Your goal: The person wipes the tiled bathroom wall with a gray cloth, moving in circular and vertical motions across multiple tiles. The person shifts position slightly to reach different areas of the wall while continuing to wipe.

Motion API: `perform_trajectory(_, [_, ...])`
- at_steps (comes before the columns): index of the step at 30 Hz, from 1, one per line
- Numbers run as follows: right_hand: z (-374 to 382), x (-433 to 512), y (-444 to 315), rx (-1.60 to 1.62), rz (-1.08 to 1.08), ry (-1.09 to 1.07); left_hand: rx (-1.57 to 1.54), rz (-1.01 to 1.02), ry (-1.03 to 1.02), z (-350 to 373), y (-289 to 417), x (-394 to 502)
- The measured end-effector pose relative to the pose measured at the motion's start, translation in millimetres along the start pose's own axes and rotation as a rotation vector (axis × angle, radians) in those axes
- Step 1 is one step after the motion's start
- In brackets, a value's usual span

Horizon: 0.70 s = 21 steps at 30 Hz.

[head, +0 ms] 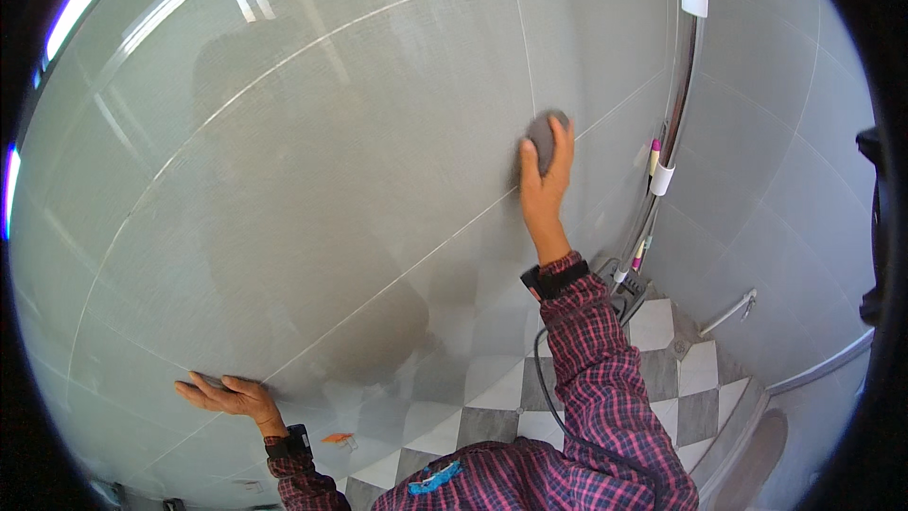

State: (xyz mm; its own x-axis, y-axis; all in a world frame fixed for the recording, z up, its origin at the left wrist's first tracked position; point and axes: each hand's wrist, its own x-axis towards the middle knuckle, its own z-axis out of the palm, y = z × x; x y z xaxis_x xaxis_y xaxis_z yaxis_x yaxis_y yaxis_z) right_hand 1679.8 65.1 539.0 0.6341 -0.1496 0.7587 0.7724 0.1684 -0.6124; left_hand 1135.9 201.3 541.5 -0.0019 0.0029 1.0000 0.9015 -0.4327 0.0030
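A grey, rounded pad point(540, 142) is in my right hand point(550, 174); the fingers and thumb grip its edges and press it to the tiled wall point(340, 177). The pad's exact kind cannot be made out. It sits near where pale grout lines meet. Lower on the left, my left hand point(230, 397) rests against the same glossy tiles with its fingers apart. A dark patch shows under those fingers, either shadow or reflection. Both wrists wear black bands over plaid sleeves.
At the right corner, a metal pole point(684, 85) carries a white sleeve point(662, 179). A grey plastic item point(628, 291) stands on the checkered floor point(489, 426), near a drain point(679, 346). A white pipe point(727, 312) juts from the side wall. A dark cable point(543, 376) hangs by my right arm.
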Motion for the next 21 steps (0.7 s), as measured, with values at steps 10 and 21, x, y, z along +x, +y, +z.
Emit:
perform_trajectory(10, [-26.4, -82.3, 92.2, -0.074, 0.298, 0.127, 0.009, -0.024, -0.002, -3.8, 8.9, -1.1])
perform_trajectory(21, [-29.4, -111.0, 75.9, -0.038, 0.457, 0.131, 0.036, 0.017, -0.009, 0.4, 17.7, -2.6])
